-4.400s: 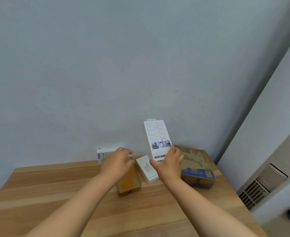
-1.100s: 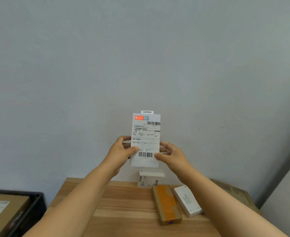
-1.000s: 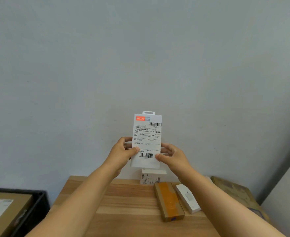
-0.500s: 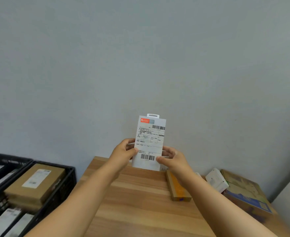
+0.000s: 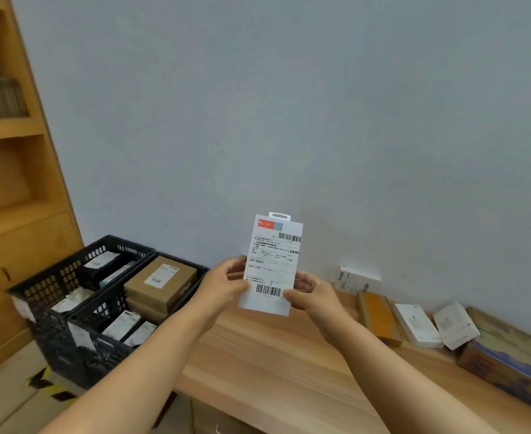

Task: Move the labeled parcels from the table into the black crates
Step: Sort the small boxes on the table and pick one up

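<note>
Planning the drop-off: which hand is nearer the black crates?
Left. The left hand grips the parcel beside the black crates; the right hand is farther.

looks like a small office or parcel sorting room. plain grey-blue wall (image 5: 289,104), light wooden table (image 5: 273,371) with small boxed parcels (image 5: 414,327) lying along the wall side. two black crates (image 5: 79,314) on the floor at left, packed with labeled boxes. wooden shelf unit (image 5: 13,183) with cabinet doors in the left corner. yellow-black tape (image 5: 43,382) on the floor.
</note>
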`<state>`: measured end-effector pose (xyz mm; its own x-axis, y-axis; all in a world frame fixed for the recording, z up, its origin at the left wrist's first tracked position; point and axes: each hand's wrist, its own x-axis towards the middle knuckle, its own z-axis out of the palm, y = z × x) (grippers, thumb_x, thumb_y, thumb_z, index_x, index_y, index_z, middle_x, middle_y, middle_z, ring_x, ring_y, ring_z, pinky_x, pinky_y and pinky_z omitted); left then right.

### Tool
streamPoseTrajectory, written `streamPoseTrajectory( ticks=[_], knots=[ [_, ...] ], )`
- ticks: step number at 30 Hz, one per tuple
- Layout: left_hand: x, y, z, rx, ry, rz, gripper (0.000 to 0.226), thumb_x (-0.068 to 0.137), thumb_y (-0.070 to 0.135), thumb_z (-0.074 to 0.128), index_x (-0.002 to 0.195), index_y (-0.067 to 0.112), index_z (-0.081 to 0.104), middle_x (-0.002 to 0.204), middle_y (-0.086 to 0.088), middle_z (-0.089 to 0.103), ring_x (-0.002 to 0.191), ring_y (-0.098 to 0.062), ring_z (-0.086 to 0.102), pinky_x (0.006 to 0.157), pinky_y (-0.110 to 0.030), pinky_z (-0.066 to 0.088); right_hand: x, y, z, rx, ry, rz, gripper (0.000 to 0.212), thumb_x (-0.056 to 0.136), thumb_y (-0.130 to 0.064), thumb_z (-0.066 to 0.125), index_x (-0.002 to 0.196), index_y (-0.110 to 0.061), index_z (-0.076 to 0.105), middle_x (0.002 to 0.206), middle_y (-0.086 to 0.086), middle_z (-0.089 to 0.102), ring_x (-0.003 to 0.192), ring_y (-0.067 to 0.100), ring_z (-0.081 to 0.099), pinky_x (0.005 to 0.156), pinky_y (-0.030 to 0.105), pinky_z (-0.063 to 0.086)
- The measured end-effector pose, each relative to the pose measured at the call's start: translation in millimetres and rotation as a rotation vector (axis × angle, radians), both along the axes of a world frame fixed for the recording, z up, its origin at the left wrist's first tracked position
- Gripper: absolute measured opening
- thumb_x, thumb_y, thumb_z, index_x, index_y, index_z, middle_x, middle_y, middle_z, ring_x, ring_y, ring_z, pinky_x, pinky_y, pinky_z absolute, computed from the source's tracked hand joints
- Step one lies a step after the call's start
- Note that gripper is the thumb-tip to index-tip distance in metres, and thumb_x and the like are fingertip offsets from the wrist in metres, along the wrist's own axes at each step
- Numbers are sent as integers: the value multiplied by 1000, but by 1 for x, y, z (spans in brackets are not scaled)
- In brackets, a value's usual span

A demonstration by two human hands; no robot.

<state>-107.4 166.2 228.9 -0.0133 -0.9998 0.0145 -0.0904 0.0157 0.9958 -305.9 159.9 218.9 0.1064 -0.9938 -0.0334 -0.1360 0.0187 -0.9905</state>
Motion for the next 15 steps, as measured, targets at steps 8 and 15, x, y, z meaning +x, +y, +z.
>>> streamPoseTrajectory(
  ticks=[8,15],
  knots=[
    [117,13,-4,7,37,104,46,88,-6,53,124,24,55,116,9,62,104,-3,57,67,-20,55,120,-13,-5,19,32,112,38,84,-1,65,120,-13,59,103,-1,73,96,17,69,92,44,53],
    [269,7,-15,47,33,211,49,88,-9,52,123,25,56,116,7,62,110,-10,58,79,-22,52,281,-33,-25,105,-44,197,33,86,5,61,113,-13,58,99,-4,72,87,9,70,67,20,54]
  ],
)
